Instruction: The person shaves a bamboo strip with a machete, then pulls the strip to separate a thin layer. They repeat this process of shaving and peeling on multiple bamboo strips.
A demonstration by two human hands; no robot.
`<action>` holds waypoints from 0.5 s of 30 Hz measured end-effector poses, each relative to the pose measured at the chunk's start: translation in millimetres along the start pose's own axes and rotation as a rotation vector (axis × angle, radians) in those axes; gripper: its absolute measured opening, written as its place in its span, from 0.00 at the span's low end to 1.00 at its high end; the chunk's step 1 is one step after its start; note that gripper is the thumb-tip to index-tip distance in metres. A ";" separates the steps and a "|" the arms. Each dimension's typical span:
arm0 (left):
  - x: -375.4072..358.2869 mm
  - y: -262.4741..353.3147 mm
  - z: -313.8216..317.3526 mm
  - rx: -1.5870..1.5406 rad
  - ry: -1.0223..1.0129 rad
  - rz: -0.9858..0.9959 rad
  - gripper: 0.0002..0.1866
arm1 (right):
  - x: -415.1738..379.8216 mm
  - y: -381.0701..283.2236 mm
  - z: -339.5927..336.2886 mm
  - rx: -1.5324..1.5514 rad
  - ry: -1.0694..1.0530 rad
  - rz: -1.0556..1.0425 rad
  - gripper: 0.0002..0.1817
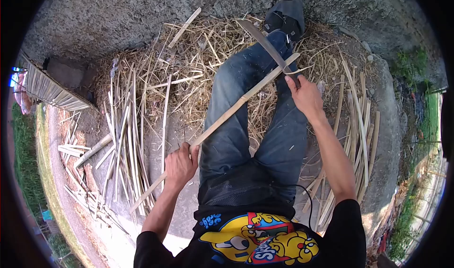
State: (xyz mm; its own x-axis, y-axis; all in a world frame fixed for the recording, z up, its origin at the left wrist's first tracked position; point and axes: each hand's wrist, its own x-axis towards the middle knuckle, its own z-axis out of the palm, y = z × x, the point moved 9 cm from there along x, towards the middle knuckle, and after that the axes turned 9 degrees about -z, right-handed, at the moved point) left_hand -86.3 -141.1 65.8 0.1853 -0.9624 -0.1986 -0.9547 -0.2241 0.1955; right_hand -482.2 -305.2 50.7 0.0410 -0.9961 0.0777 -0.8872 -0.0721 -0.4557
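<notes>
My left hand (179, 167) is closed round a long pale bamboo strip (226, 115), which runs slantwise up across my jeans from lower left to upper right. In my right hand (305, 97) is a machete (263, 39); its dark blade points up and left and lies across the strip near the strip's upper end. A thin curled shaving (300, 71) sticks out beside the blade there. My fingers hide most of the machete's handle.
Bamboo strips lie in piles to the left (124, 140) and right (359, 121). Shavings (189, 64) cover the ground round my legs. A rough concrete wall (142, 12) runs along the far side, and a slatted bamboo panel (54, 90) stands at the left. My shoe (286, 15) is near the wall.
</notes>
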 end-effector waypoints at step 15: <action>-17.0 -84.0 20.5 -0.065 -0.072 -0.007 0.24 | 6.8 230.8 -65.2 -0.070 0.344 0.440 0.41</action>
State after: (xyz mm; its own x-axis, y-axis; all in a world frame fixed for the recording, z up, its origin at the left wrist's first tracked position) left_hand -14.0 -102.8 33.1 0.1722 -0.9477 -0.2686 -0.9360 -0.2424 0.2551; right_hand -716.7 -325.4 3.8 -0.4819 -0.8567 0.1838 -0.8155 0.3617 -0.4519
